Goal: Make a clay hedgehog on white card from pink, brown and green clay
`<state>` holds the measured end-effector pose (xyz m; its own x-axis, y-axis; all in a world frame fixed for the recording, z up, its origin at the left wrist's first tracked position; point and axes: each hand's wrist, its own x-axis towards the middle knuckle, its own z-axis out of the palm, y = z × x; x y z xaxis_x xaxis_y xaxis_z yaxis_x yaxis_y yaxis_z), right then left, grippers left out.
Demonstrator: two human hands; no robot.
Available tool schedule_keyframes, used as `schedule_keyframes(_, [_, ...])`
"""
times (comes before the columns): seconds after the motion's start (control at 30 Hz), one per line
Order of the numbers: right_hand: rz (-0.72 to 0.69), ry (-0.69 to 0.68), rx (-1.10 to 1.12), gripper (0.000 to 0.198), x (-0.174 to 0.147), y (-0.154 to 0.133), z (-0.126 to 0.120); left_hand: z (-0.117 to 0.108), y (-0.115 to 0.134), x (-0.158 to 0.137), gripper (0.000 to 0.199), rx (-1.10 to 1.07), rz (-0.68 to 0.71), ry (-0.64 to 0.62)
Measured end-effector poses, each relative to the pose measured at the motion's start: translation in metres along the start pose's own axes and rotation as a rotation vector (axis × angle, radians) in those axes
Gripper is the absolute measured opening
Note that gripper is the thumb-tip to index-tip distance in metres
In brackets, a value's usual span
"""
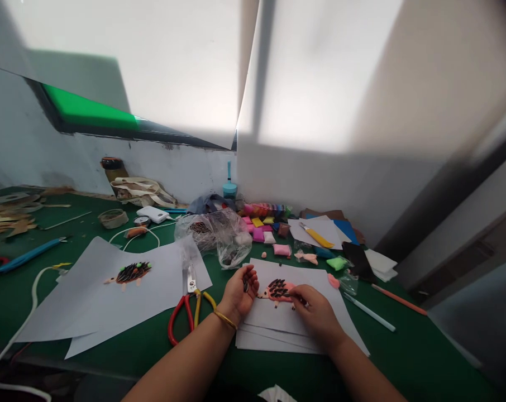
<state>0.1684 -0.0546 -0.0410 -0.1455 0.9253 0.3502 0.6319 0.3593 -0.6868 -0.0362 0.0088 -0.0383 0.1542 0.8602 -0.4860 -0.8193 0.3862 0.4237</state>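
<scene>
My left hand is cupped palm up, its fingers curled around several dark sunflower seeds. It rests at the left edge of a stack of white paper. On the top sheet is a pink clay hedgehog with rows of dark seeds pressed into its back. Over the hedgehog's right side, my right hand pinches a sunflower seed at the fingertips. Its fingers hide part of the hedgehog's rear.
Left of my hands lie red-handled scissors and yellow-handled pliers. A finished-looking seed hedgehog sits on other paper. Behind are a plastic bag, clay packets and a yellow cutter. A pen lies right.
</scene>
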Motion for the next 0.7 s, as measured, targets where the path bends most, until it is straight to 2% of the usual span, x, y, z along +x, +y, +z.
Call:
schedule_keyframes(0.33, [-0.006, -0.005, -0.066, 0.017, -0.0009, 0.0032, -0.0006, 0.0009, -0.0013, -0.0017, 0.009, 0.020, 0.019, -0.004])
schedule_keyframes(0.7, [-0.101, 0.015, -0.171, 0.019, -0.0024, 0.0008, 0.0030, 0.0029, -0.0017, -0.0031, 0.009, 0.037, 0.022, 0.001])
